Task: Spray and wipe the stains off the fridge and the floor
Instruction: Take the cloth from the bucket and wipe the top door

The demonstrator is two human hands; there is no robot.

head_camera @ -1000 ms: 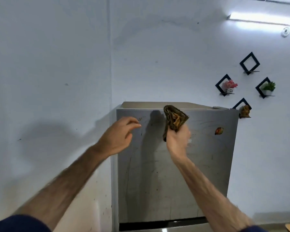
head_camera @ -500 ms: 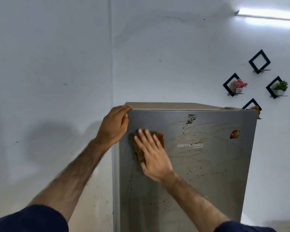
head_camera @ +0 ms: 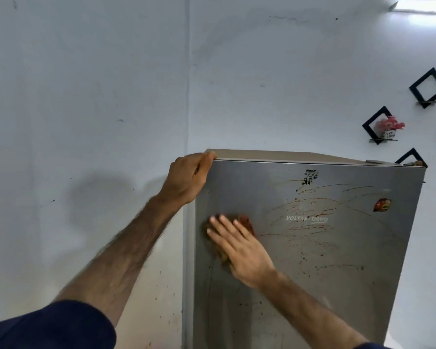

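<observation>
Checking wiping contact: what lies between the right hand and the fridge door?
A brown cloth, pressed flat under the right hand against the fridge door, head view.

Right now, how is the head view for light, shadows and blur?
Head view: a ceiling light blows out the top right corner; the left hand and its arm cast a soft shadow on the wall; the cloth under the right hand is smeared; wide-angle lens bows the fridge edges.
</observation>
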